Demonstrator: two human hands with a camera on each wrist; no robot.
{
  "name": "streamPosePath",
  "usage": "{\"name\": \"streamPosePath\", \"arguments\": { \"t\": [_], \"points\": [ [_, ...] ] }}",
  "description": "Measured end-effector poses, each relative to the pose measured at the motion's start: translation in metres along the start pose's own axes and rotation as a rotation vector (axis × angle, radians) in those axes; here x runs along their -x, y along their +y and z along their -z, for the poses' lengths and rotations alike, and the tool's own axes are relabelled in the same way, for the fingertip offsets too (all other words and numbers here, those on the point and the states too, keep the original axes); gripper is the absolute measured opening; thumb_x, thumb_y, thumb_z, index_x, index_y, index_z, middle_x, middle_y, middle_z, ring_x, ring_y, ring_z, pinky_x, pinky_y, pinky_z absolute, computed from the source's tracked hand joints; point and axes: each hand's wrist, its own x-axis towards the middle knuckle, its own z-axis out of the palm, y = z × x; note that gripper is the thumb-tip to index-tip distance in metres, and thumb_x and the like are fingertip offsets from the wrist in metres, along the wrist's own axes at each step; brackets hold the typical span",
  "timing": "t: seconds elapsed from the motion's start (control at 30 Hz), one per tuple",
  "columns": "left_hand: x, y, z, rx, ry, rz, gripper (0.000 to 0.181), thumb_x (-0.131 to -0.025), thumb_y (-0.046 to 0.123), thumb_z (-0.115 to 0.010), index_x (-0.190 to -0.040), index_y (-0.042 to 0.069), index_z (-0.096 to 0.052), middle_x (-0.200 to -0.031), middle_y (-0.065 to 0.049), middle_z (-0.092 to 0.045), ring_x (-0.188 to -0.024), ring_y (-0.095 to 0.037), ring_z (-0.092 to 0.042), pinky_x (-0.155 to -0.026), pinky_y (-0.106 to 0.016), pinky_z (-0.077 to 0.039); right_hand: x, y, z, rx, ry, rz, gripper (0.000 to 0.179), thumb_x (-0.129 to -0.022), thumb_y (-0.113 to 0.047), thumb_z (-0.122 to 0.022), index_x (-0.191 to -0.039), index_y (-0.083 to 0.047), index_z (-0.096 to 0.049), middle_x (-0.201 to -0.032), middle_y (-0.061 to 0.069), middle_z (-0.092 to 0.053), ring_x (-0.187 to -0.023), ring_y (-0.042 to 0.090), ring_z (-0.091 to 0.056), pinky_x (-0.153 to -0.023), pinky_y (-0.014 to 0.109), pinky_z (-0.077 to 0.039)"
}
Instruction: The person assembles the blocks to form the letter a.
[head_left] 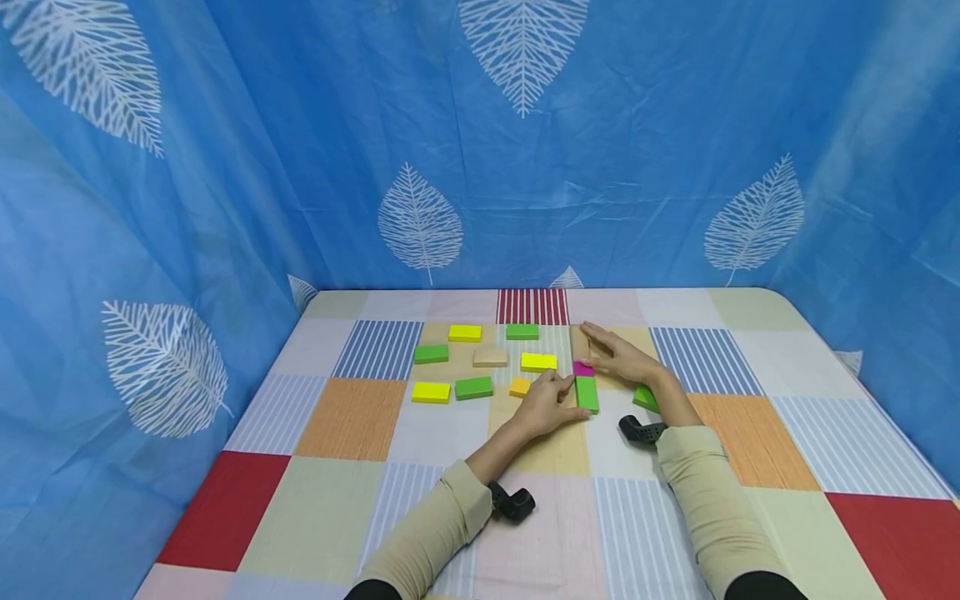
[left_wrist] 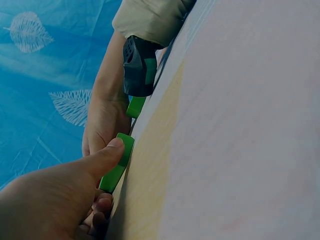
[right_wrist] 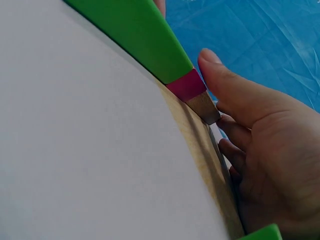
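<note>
In the head view, a wooden block [head_left: 579, 340], a small magenta block [head_left: 583, 368] and a green block [head_left: 587, 395] lie end to end in a row on the patchwork cloth. My left hand [head_left: 542, 406] holds the green block, its thumb at the near end and a finger by the left side. The left wrist view shows that thumb against the green block [left_wrist: 120, 162]. Beside the row, my right hand [head_left: 626, 360] spreads its fingers along the wooden block. Its thumb lies by the magenta block [right_wrist: 187, 86]; the exact contact cannot be told.
Left of the row lie several loose blocks, among them a yellow block [head_left: 431, 392], a green block [head_left: 474, 387], a plain wooden block [head_left: 490, 357] and an orange block [head_left: 520, 387]. Another green block [head_left: 645, 398] sits beside my right wrist. A blue curtain [head_left: 525, 200] stands behind the table.
</note>
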Motion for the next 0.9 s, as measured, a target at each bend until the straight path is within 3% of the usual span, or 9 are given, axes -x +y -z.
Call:
{"name": "streamPosePath", "arguments": {
  "t": [0.43, 0.7, 0.9],
  "points": [
    [-0.001, -0.001, 0.001, -0.014, 0.007, -0.035, 0.072, -0.075, 0.037, -0.076, -0.129, -0.002, -0.049, -0.077, 0.001, -0.039, -0.069, -0.006, -0.033, -0.057, -0.014, -0.03, 0.0, -0.001, 0.0, 0.03, 0.008, 0.01, 0.07, -0.09, -0.026, -0.06, -0.146, -0.006, -0.023, -0.151, 0.019, -0.011, -0.137, 0.04, -0.006, -0.106, 0.06, -0.007],
    [0.0, 0.0, 0.003, 0.002, 0.005, -0.033, 0.072, -0.075, 0.037, -0.076, -0.129, -0.002, -0.049, -0.078, 0.002, -0.04, -0.068, -0.006, -0.034, -0.057, -0.014, -0.031, 0.011, -0.039, 0.004, 0.004, 0.012, 0.009, 0.066, -0.09, -0.014, -0.06, -0.142, 0.005, -0.024, -0.148, 0.028, -0.012, -0.134, 0.047, -0.009, -0.105, 0.062, -0.007],
    [-0.001, -0.002, 0.001, 0.01, -0.003, -0.03, 0.072, -0.075, 0.036, -0.076, -0.13, -0.002, -0.049, -0.078, 0.002, -0.039, -0.068, -0.006, -0.034, -0.057, -0.014, -0.031, 0.012, -0.044, 0.006, 0.004, -0.001, -0.009, 0.067, -0.09, -0.014, -0.061, -0.142, 0.007, -0.024, -0.147, 0.029, -0.013, -0.133, 0.048, -0.01, -0.105, 0.062, -0.009]
  ]
}}
